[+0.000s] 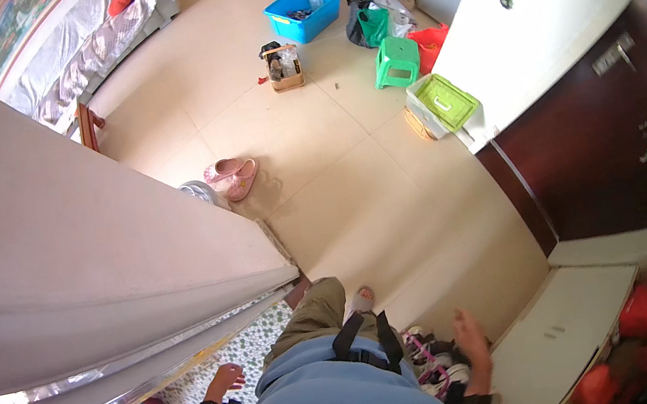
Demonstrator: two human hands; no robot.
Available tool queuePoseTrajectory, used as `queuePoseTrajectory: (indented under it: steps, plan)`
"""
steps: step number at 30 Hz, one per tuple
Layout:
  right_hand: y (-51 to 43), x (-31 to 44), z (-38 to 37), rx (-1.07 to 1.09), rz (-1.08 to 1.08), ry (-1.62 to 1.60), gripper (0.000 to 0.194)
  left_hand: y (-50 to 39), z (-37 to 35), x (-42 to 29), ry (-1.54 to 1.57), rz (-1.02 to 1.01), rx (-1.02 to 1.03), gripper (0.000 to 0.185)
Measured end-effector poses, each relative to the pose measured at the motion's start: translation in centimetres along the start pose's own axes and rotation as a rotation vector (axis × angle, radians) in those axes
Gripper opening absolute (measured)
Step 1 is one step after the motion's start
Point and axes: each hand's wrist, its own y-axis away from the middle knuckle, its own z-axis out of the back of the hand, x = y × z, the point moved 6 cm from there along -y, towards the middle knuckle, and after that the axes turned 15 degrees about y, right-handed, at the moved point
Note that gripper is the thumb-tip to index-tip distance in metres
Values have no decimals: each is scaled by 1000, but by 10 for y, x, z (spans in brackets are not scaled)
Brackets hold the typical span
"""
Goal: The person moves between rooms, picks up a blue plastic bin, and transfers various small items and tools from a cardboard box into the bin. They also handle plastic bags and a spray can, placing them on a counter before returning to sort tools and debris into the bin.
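My left hand (pixel 228 378) hangs at the left of my body over a patterned mosaic floor (pixel 200 383), its fingers loosely curled with nothing seen in them. A dark band with a small device is on that wrist. At my right side, my right hand (pixel 468 332) is held with its fingers extended and nothing in it, beside a pile of shoes (pixel 431 364) and a white cabinet (pixel 567 334). Its wrist also bears a dark band. One sandalled foot (pixel 362 299) shows on the beige tiles in front of me.
A wall corner (pixel 283 269) stands close on the left. Pink clogs (pixel 234 177), a small basket (pixel 284 70), a blue tub (pixel 306 12), a green stool (pixel 397 61) and a green-lidded box (pixel 447 103) are on the floor ahead. A dark door (pixel 595 137) is at right.
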Motion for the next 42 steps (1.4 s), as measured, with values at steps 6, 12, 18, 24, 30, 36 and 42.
queuePoseTrajectory:
  steps: [6,12,18,24,30,36,42]
  plan:
    - [-113,255,299,-142,497,223,39,9,-77,26,35,287,-44,24]
    - [-149,501,356,-362,1320,660,39,-51,-173,-81,43,257,75,25]
    - [-242,580,310,-19,1515,1131,36,-138,-204,-275,145,87,59,25]
    - [-378,601,378,-9,1449,1191,32,-238,-198,-481,345,-81,-53,23]
    - [-534,662,463,-129,1355,1238,29,-305,-264,-614,1093,186,967,18]
    - [-673,738,514,-87,1439,1382,27,-283,-286,-707,4,-170,66,31]
    - [-786,777,476,223,1618,1676,26,-270,-292,-745,745,83,-199,19]
